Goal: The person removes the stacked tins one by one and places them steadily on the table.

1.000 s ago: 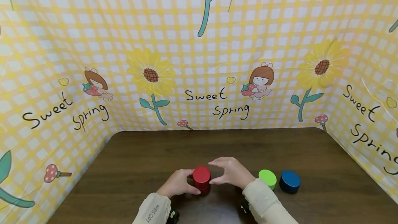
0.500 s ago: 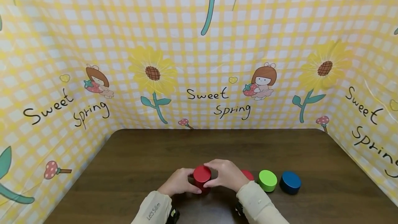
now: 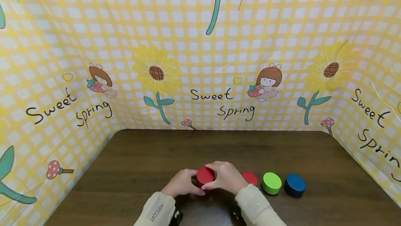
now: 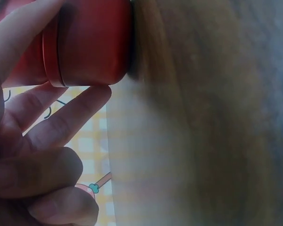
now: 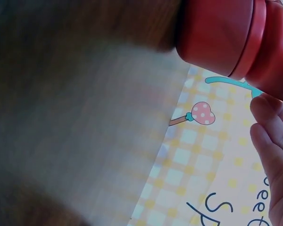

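A red round tin stands on the dark wooden table near its front edge. My left hand grips it from the left, with fingers curled round its side. My right hand wraps over its top from the right. In the left wrist view the tin shows a seam round its body, and my left hand has its thumb and fingers on either side of it. In the right wrist view the same tin fills the top, with my fingers beside it.
To the right of my hands, a second red tin, a green tin and a blue tin sit in a row. A yellow checked "Sweet Spring" backdrop walls the table on three sides.
My right hand has moved left and closed onto the red tin's top. That uncovered the second red tin behind it. My left hand stays on the tin.
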Tool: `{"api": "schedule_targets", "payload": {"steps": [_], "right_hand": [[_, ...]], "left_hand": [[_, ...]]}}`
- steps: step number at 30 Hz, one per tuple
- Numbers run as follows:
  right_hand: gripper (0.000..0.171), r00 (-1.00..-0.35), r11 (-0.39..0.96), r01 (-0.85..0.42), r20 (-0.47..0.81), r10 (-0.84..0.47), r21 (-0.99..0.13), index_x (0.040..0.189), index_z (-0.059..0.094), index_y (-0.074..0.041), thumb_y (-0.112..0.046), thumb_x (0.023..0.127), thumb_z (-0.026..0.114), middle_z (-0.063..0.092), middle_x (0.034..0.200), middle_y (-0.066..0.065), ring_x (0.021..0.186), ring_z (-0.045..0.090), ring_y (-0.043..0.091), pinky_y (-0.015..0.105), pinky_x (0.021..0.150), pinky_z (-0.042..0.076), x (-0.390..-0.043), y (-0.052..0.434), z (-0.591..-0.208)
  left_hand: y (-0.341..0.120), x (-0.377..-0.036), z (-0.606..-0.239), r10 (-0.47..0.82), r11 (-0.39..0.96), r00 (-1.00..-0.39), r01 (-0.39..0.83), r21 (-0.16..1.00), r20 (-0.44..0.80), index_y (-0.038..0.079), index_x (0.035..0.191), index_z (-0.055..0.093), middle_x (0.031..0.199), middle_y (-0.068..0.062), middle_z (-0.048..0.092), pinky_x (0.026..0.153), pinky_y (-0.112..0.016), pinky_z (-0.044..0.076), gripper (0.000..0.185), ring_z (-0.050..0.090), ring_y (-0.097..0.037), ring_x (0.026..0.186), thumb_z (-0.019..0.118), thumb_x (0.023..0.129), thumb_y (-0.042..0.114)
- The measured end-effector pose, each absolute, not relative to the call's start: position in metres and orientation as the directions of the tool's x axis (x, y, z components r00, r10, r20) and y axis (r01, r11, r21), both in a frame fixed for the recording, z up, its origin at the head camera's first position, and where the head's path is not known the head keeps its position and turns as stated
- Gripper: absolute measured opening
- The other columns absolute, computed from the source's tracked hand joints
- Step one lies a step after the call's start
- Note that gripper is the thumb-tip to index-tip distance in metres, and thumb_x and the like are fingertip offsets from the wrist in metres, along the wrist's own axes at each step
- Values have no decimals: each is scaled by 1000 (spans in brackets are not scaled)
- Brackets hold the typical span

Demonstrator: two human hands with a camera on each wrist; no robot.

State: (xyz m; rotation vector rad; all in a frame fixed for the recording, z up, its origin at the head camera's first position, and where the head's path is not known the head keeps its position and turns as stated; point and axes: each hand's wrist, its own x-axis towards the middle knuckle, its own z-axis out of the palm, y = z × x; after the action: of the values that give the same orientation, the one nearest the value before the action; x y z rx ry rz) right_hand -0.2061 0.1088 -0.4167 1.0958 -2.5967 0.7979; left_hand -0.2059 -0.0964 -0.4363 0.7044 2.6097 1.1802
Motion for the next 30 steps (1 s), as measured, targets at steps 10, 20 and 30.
{"api": "schedule_targets", "payload": {"steps": [10,20,30], "right_hand": [[52,-740,620,-672,352,-573,-405,108,71,-4,-39,72,83,68,90,4,73,59,9,21,64,51,-208,108,-412],[49,-769,617,-635,305,-562,-465,107,71,-5,-37,72,83,68,91,4,74,58,9,20,63,50,-207,106,-413],[48,-749,614,-660,321,-579,-432,106,71,-4,-36,72,83,68,89,4,71,57,6,19,62,49,-206,106,-409]], "left_hand": [[-95,-211,-433,494,577,-869,333,746,7,14,102,72,94,5,70,73,-32,49,38,60,-10,80,87,69,28],[-93,-206,-432,478,599,-878,305,740,-26,14,97,73,89,5,69,69,-32,49,35,58,-11,76,88,68,25],[-92,-203,-432,465,605,-884,280,745,-45,15,94,74,85,6,70,63,-28,47,30,56,-8,69,87,69,25]]}}
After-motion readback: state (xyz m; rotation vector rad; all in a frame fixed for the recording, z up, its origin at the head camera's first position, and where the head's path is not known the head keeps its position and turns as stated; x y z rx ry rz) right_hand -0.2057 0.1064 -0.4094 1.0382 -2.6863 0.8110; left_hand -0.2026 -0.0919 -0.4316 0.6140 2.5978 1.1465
